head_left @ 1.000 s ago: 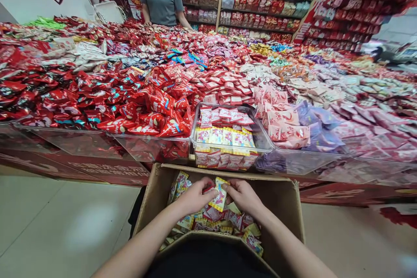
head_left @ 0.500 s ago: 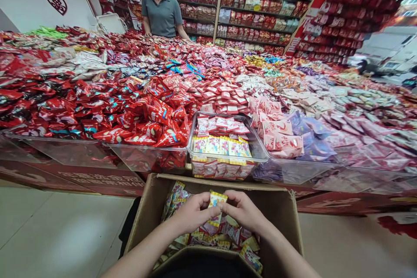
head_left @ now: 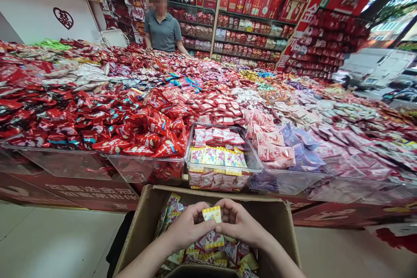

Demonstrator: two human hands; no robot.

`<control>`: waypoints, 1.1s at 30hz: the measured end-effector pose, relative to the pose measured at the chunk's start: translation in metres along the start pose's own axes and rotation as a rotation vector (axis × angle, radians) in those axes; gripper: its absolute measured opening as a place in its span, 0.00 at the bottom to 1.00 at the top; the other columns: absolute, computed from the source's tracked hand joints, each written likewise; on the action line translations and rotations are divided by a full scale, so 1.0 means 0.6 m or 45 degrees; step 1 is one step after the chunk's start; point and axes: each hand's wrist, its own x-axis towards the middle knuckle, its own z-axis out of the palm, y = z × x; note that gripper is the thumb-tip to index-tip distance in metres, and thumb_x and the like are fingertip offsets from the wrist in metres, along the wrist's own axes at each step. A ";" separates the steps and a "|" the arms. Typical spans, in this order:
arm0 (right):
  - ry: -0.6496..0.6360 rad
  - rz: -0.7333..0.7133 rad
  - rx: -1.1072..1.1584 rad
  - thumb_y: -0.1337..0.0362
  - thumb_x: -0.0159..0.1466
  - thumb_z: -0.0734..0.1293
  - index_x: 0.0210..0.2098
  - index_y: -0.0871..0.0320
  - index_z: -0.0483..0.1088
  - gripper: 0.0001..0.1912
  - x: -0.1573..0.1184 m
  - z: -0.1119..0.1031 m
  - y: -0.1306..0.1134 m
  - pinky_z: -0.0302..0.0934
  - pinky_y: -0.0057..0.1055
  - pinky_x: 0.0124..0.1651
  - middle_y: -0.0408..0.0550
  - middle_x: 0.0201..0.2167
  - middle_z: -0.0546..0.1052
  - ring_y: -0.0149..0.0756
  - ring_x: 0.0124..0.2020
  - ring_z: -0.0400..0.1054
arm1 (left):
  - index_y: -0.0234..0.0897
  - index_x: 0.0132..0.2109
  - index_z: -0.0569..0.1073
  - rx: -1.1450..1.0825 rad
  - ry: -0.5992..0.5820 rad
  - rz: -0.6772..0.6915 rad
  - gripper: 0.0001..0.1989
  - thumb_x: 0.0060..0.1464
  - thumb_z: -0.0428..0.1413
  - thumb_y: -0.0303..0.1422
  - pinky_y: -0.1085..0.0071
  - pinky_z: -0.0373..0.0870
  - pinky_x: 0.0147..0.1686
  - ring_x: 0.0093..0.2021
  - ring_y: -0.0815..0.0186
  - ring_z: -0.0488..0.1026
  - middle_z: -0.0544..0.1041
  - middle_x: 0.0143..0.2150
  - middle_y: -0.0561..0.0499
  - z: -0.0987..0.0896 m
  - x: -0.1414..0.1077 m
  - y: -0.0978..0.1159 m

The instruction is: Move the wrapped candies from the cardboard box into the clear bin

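Note:
Over the open cardboard box (head_left: 130,243), my left hand (head_left: 190,227) and my right hand (head_left: 239,224) meet around a small yellow-and-white candy packet (head_left: 211,214). Thumbs lie across its front and the curled fingers are partly hidden behind it. Loose candy packets (head_left: 171,205) of similar look lie in the box below. Just beyond the box stands a clear plastic bin (head_left: 257,161). Its front row is yellow-and-white packets (head_left: 210,156), with red-and-white packets (head_left: 219,135) behind them.
Red packets (head_left: 140,139) fill the bins to the left, and pink and purple packets (head_left: 276,152) those to the right. A person in a grey shirt (head_left: 163,32) stands across the display. Shelves (head_left: 250,26) rise behind.
The view has tilted up a little, so the display and box sit lower in the picture. Both hands still hold a packet, with the thumbs slightly shifted on it.

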 end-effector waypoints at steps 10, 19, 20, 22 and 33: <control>-0.013 0.005 -0.210 0.61 0.50 0.68 0.30 0.59 0.61 0.13 -0.010 -0.006 -0.011 0.51 0.21 0.24 0.39 0.24 0.65 0.24 0.22 0.57 | 0.35 0.29 0.60 -0.115 0.039 0.069 0.12 0.45 0.57 0.34 0.79 0.53 0.23 0.23 0.75 0.55 0.60 0.23 0.60 0.004 -0.003 -0.005; 0.062 -0.143 -0.564 0.64 0.51 0.67 0.27 0.60 0.63 0.08 -0.013 -0.015 -0.019 0.54 0.23 0.28 0.41 0.25 0.67 0.27 0.26 0.57 | 0.36 0.29 0.61 -0.044 0.121 0.158 0.10 0.43 0.57 0.28 0.77 0.56 0.28 0.28 0.72 0.58 0.62 0.27 0.57 0.004 0.002 -0.003; 0.088 -0.163 -0.593 0.64 0.52 0.67 0.27 0.60 0.63 0.08 -0.013 -0.015 -0.017 0.54 0.24 0.29 0.42 0.26 0.68 0.27 0.26 0.58 | 0.36 0.28 0.60 -0.023 0.143 0.136 0.10 0.43 0.57 0.28 0.77 0.55 0.28 0.28 0.72 0.58 0.62 0.26 0.58 0.004 0.003 -0.003; 0.144 -0.178 -0.597 0.64 0.53 0.66 0.28 0.60 0.63 0.07 -0.012 -0.014 -0.014 0.55 0.24 0.30 0.43 0.26 0.68 0.28 0.27 0.59 | 0.36 0.28 0.60 -0.004 0.195 0.089 0.10 0.43 0.57 0.28 0.77 0.55 0.26 0.26 0.73 0.57 0.61 0.24 0.59 0.004 0.006 -0.006; 0.265 -0.194 -0.671 0.61 0.55 0.64 0.29 0.59 0.63 0.07 -0.011 -0.005 -0.012 0.55 0.23 0.26 0.41 0.23 0.68 0.28 0.24 0.60 | 0.35 0.30 0.61 0.000 0.243 0.089 0.11 0.43 0.58 0.30 0.77 0.57 0.28 0.28 0.72 0.59 0.62 0.26 0.58 -0.001 0.007 -0.012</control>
